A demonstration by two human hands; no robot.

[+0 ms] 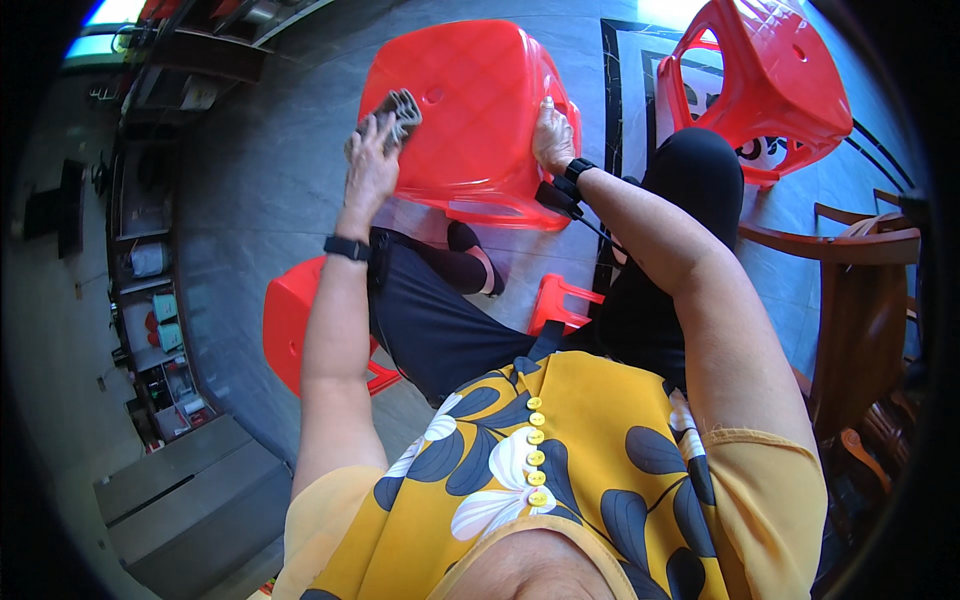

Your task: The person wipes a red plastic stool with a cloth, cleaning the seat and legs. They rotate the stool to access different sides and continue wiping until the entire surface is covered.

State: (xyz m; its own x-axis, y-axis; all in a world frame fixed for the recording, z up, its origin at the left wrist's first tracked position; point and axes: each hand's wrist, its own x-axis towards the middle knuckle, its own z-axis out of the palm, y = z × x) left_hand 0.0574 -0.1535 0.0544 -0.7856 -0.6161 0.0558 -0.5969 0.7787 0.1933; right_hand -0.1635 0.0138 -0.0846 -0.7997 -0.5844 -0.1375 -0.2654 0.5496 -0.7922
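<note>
A red plastic stool [465, 97] is in front of me, its square seat with a small round hole facing up towards me. My left hand [373, 165] holds a folded grey-brown cloth [406, 109] against the left part of the seat. The fingers lie spread over the cloth. On the opposite side, my right hand [555, 139] grips the rim of the stool, with the thumb on the upper side and the other fingers mostly hidden. Black bands circle both wrists, and a dark device with a cable hangs by the right one.
Another red stool [787, 75] stands at the upper right. A third [283, 330] is beside my left arm, and part of a red plastic seat [553, 304] shows between my legs. A wooden armchair [862, 330] is at the right. Shelves [142, 285] line the left wall.
</note>
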